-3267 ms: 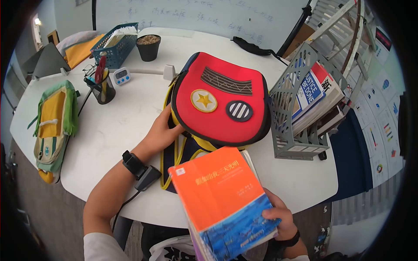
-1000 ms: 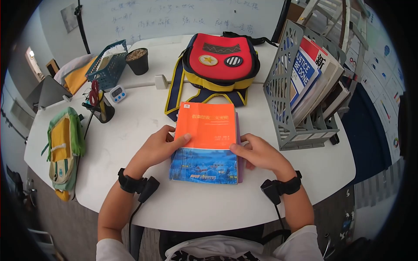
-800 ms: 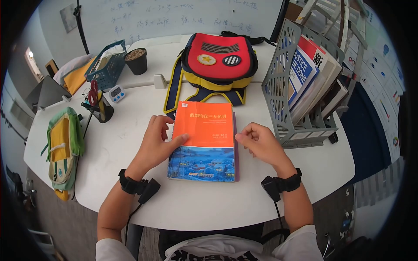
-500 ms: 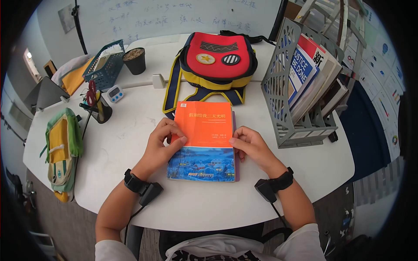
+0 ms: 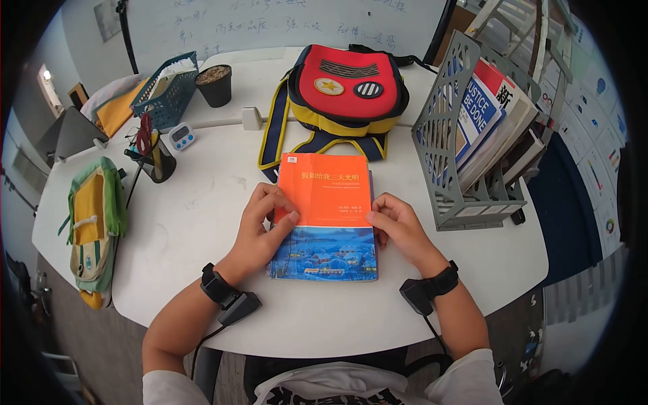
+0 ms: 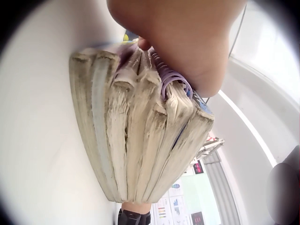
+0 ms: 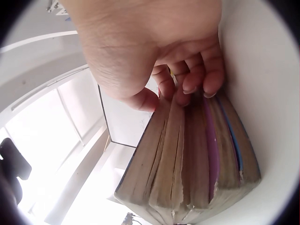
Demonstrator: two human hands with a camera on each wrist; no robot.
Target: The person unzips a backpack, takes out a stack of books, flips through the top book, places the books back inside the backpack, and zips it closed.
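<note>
At the centre of the frame a stack of books (image 5: 326,216) lies flat on the table (image 5: 202,196), orange cover on top. The left hand (image 5: 263,226) curls round its left edge, thumb on the cover; the right hand (image 5: 398,226) curls its fingers (image 7: 197,77) against the right edge (likely squaring the stack). The backpack (image 5: 347,88) sits just above.
</note>
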